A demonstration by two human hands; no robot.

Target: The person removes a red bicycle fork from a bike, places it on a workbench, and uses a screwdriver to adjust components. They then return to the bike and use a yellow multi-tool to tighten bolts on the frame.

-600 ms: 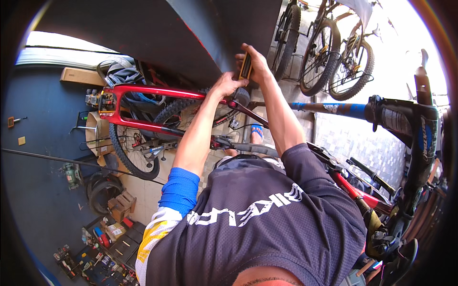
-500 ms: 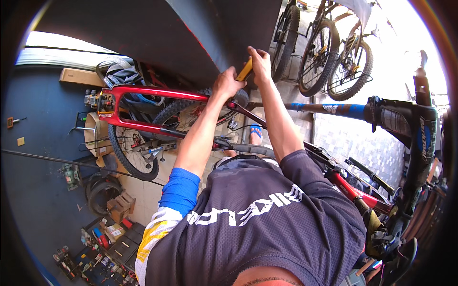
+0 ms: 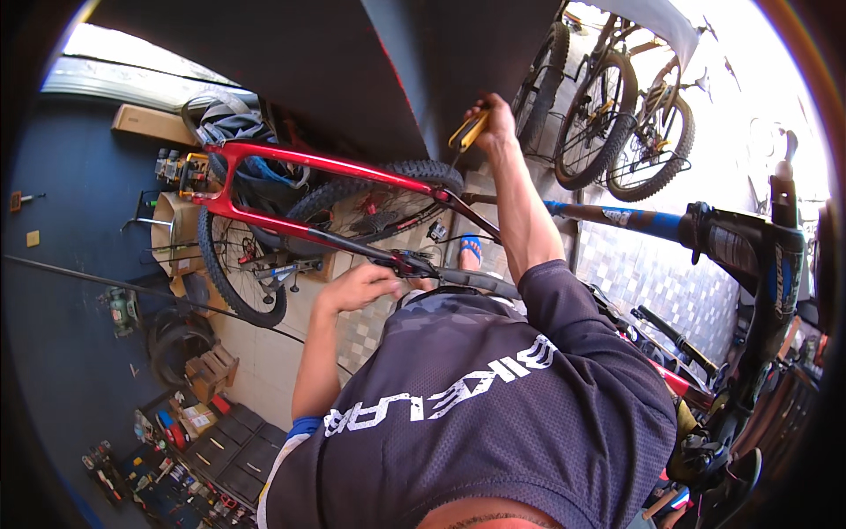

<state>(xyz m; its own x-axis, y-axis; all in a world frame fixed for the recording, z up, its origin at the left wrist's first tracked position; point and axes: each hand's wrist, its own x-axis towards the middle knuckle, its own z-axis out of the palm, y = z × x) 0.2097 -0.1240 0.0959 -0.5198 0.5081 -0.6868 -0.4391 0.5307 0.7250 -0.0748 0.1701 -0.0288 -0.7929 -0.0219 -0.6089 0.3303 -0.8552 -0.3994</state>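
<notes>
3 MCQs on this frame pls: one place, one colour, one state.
1. Where is the left hand?
A. at the red bike's frame
B. on the floor boxes
C. on the blue bike

2. What colour is the tool's handle?
A. yellow
B. green
C. white

3. How is the right hand's grip?
A. open and empty
B. shut on the tool
C. flat on a wall

Answers:
1 A: the left hand sits at the dark lower tube of the red bike.
2 A: the tool shows a yellow handle.
3 B: the right hand is closed round the tool, raised beside the rear tyre.
</notes>
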